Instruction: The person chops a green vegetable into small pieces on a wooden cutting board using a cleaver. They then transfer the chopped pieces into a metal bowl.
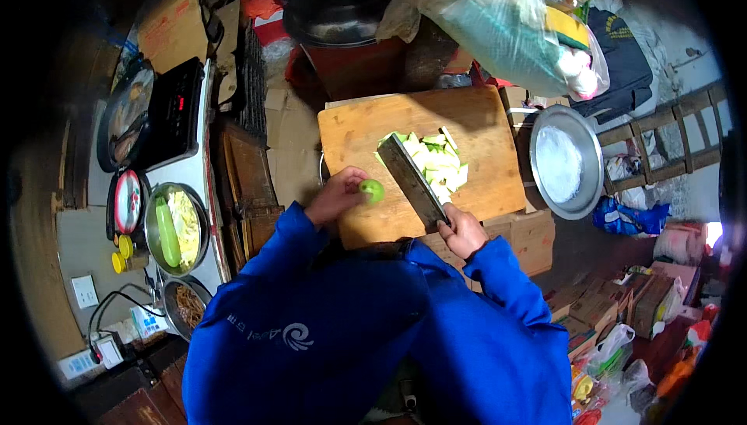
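A wooden cutting board lies before me. My left hand holds a short, round green end piece of a zucchini-like squash at the board's left edge. In my right hand is the handle of a broad cleaver. Its dark blade slants up and to the left across the board, between the squash end and a pile of cut pale-green pieces. The blade covers part of that pile.
Left stands a counter with an induction cooker, a wok, and a metal bowl holding a whole green squash and shredded cabbage. A metal basin is right of the board. Beyond it are a lidded pot and plastic bags.
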### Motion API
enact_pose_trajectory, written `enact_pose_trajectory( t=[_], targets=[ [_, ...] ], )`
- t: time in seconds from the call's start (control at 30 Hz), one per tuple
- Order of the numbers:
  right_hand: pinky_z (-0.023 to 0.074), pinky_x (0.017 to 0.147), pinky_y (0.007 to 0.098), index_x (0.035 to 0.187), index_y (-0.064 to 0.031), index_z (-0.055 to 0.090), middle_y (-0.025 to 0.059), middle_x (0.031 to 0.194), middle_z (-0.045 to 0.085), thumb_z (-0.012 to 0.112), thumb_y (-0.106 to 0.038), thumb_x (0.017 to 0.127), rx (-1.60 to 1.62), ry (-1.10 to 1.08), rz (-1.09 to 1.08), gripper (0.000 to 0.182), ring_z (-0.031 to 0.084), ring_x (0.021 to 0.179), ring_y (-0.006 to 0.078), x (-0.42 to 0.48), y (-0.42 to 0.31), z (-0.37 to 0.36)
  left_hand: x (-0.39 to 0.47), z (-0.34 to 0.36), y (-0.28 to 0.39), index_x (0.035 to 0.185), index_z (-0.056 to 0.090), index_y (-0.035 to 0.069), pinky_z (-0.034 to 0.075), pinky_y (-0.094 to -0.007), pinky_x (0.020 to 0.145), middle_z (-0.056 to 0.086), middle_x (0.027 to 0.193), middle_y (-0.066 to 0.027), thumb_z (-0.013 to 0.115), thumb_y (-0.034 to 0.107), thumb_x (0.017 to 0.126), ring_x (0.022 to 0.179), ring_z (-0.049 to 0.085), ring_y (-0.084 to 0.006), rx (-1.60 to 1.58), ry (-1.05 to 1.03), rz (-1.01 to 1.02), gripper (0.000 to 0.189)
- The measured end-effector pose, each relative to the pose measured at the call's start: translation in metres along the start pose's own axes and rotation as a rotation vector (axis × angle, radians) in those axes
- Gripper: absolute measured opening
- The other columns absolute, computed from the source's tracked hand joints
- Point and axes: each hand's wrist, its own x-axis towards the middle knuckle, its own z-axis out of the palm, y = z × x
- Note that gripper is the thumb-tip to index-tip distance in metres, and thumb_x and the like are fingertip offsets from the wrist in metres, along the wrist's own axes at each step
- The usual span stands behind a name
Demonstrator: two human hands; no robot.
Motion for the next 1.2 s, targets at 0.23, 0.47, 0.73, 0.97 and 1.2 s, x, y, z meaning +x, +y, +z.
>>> enact_pose_trajectory(
  t=[0.23, 0.47, 0.73, 0.97, 1.2],
  targets=[
    [0.0467, 0.065, 0.0496, 0.097, -0.0002, 0.048, 0.0272, 0.071, 0.059, 0.054, -0.013, 0.084, -0.072, -0.07, 0.001, 0.019, 0.059, 0.072, 0.0459, -0.01, -0.026, 0.001, 0.008, -0.002, -0.017, 0.102, 0.053, 0.003, 0.046, -0.0212, 0.07, 0.058, 0.087, -0.0002, 0.065, 0.004, 0.084, 0.079, 0.055, -0.0064, 0.099, 0.239, -0.029, 0.021],
    [0.0474, 0.06, 0.0479, 0.087, -0.0002, 0.046, 0.0241, 0.069, 0.059, 0.054, -0.009, 0.082, -0.184, -0.08, -0.151, 0.013, 0.059, 0.065, 0.0429, -0.015, -0.04, -0.004, 0.02, 0.014, -0.024, 0.09, 0.051, 0.005, 0.042, -0.0209, 0.058, 0.052, 0.075, 0.003, 0.07, 0.007, 0.079, 0.065, 0.047, -0.0051, 0.105, 0.54, -0.019, 0.022],
    [0.047, 0.058, 0.0485, 0.085, -0.0004, 0.046, 0.023, 0.066, 0.059, 0.056, -0.007, 0.078, -0.214, -0.061, -0.154, 0.014, 0.059, 0.063, 0.0412, -0.018, -0.043, -0.007, 0.026, 0.015, -0.029, 0.086, 0.054, 0.0, 0.045, -0.0237, 0.06, 0.058, 0.075, -0.0035, 0.066, 0.001, 0.073, 0.068, 0.054, -0.0092, 0.116, 0.573, -0.066, 0.018],
    [0.046, 0.054, 0.0477, 0.085, -0.0007, 0.046, 0.0214, 0.06, 0.057, 0.06, -0.008, 0.076, -0.371, -0.106, -0.233, 0.018, 0.058, 0.058, 0.04, -0.02, -0.052, -0.009, 0.03, 0.007, -0.059, 0.087, 0.055, 0.001, 0.045, -0.025, 0.061, 0.058, 0.076, -0.0035, 0.062, -0.004, 0.072, 0.069, 0.054, -0.0109, 0.019, 0.566, 0.071, 0.017],
    [0.0466, 0.054, 0.0475, 0.09, 0.001, 0.046, 0.022, 0.061, 0.058, 0.059, -0.006, 0.069, -0.438, -0.158, -0.258, 0.025, 0.06, 0.06, 0.0399, -0.002, -0.068, -0.002, 0.02, 0.014, -0.031, 0.088, 0.056, 0.003, 0.047, -0.0277, 0.066, 0.059, 0.084, -0.0034, 0.057, -0.008, 0.076, 0.076, 0.055, -0.0117, -0.205, 0.438, 0.086, 0.016]
  ],
)
